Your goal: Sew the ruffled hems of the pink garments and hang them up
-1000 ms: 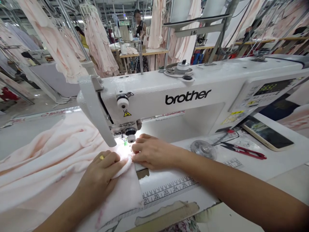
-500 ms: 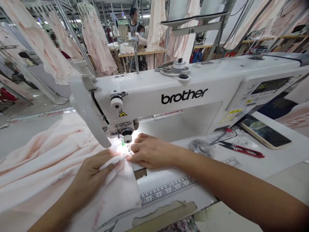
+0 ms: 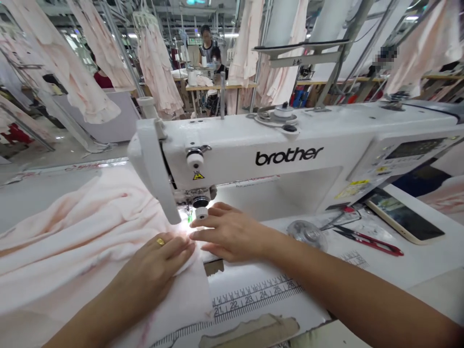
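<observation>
I have the pink cloth (image 3: pixel 90 232) spread from seven to ten o'clock, with its edge at the bright spot (image 3: pixel 185 226) under the white machine (image 3: pixel 232 145), near the middle toward seven o'clock. My left hand (image 3: pixel 154 266) is on the cloth at seven o'clock, fingers bent and close together, pressing on a fold; I can't tell if they pinch it. My right hand (image 3: pixel 232 234) is at six o'clock, fingers loosely spread, tips just beside the left ones, with nothing I can see held in them. I think I'm partway through: the cloth is in place at the machine but not yet taken off. Glare hides any stitches, so I can't tell how much is sewn. A flap at seven o'clock hangs toward me, maybe not yet done. The snips (image 3: pixel 377 243) lie unused at four o'clock.
</observation>
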Demonstrator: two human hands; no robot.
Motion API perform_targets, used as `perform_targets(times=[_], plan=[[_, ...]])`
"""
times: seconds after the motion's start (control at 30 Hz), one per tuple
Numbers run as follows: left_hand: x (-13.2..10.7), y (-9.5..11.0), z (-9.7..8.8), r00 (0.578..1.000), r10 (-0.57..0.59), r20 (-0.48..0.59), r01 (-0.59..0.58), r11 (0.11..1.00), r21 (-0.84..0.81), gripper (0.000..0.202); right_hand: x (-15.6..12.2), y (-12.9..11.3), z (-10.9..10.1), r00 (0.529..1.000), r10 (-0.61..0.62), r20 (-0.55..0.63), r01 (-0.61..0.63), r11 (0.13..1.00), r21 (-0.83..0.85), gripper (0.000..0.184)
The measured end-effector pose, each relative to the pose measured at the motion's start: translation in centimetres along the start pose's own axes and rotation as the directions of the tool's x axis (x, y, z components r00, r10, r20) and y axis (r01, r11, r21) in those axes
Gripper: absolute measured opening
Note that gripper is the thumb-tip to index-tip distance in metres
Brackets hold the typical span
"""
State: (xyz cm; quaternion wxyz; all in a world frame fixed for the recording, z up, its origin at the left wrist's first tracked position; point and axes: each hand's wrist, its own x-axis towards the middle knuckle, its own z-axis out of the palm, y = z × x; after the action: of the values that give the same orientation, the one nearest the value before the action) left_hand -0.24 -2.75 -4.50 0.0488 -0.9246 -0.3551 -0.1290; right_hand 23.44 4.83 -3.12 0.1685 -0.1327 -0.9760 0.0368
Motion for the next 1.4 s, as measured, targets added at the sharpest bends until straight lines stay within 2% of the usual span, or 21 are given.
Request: perform_targets(times=[0.13, 0.27, 0.37, 0.5, 0.57, 0.63, 0.7, 0.77, 0.83, 0.93, 1.03, 1.23, 1.33, 1.4], plan=[[0.4, 0.0, -0.2, 0.998, -0.04, 0.04, 0.042, 0.997, -0.057, 0.044, 0.3, -0.6, 0.4, 0.997, 0.042, 0.058, -0.044, 0.999, 0.027, 0.016], [1.0, -0.8, -0.3, 0.991, -0.113, 0.068, 0.121, 0.986, -0.113, 0.041, 0.6, -0.8, 0.7, 0.99, 0.135, 0.042, -0.136, 0.991, 0.02, 0.021], [1.1, -1.6, -0.2, 0.992, -0.116, 0.048, 0.122, 0.982, -0.145, 0.046, 0.7, -0.7, 0.9, 0.982, 0.188, 0.034, -0.188, 0.982, 0.018, 0.022], [1.0, -2.1, -0.3, 0.992, -0.12, 0.04, 0.126, 0.97, -0.207, 0.047, 0.6, -0.3, 1.1, 0.984, 0.176, -0.001, -0.176, 0.984, -0.004, 0.021], [1.1, -2.1, -0.7, 0.98, -0.189, 0.058, 0.197, 0.932, -0.304, 0.038, 0.6, -0.1, 1.2, 0.985, 0.169, -0.026, -0.17, 0.985, -0.017, 0.021], [1.4, -1.9, -1.3, 0.938, -0.329, 0.111, 0.344, 0.837, -0.426, 0.026, 0.6, 0.0, 1.3, 0.983, 0.175, -0.051, -0.177, 0.984, -0.036, 0.022], [1.9, -1.7, -1.9, 0.866, -0.465, 0.182, 0.486, 0.7, -0.523, 0.031, 0.5, 0.1, 1.3, 0.981, 0.182, -0.073, -0.187, 0.981, -0.058, 0.023], [2.5, -1.4, -2.4, 0.81, -0.543, 0.22, 0.555, 0.589, -0.588, 0.034, 0.5, 0.1, 1.3, 0.984, 0.164, -0.076, -0.169, 0.984, -0.06, 0.022], [2.9, -1.1, -2.6, 0.78, -0.582, 0.23, 0.578, 0.53, -0.621, 0.033, 0.5, -0.1, 1.3, 0.989, 0.137, -0.063, -0.14, 0.989, -0.05, 0.02], [3.0, -0.8, -2.8, 0.759, -0.609, 0.231, 0.6, 0.516, -0.612, 0.032, 0.6, -0.3, 1.2, 0.991, 0.13, -0.025, -0.132, 0.989, -0.07, 0.023], [2.6, -1.0, -2.7, 0.786, -0.577, 0.221, 0.585, 0.581, -0.565, 0.032, 0.6, -0.4, 1.3, 0.987, 0.16, 0.02, -0.157, 0.982, -0.103, 0.023], [1.4, -2.0, -1.2, 0.907, -0.37, 0.2, 0.42, 0.802, -0.424, 0.026, 0.7, -0.5, 1.3, 0.985, 0.17, 0.031, -0.164, 0.977, -0.135, 0.024], [1.0, -2.1, -0.2, 0.932, -0.328, 0.155, 0.362, 0.872, -0.329, 0.02, 0.7, -0.5, 1.3, 0.986, 0.166, 0.024, -0.16, 0.975, -0.153, 0.026], [0.8, -2.2, 0.2, 0.949, -0.294, 0.117, 0.316, 0.905, -0.286, 0.028, 0.7, -0.5, 1.3, 0.986, 0.164, 0.021, -0.159, 0.974, -0.16, 0.026]])
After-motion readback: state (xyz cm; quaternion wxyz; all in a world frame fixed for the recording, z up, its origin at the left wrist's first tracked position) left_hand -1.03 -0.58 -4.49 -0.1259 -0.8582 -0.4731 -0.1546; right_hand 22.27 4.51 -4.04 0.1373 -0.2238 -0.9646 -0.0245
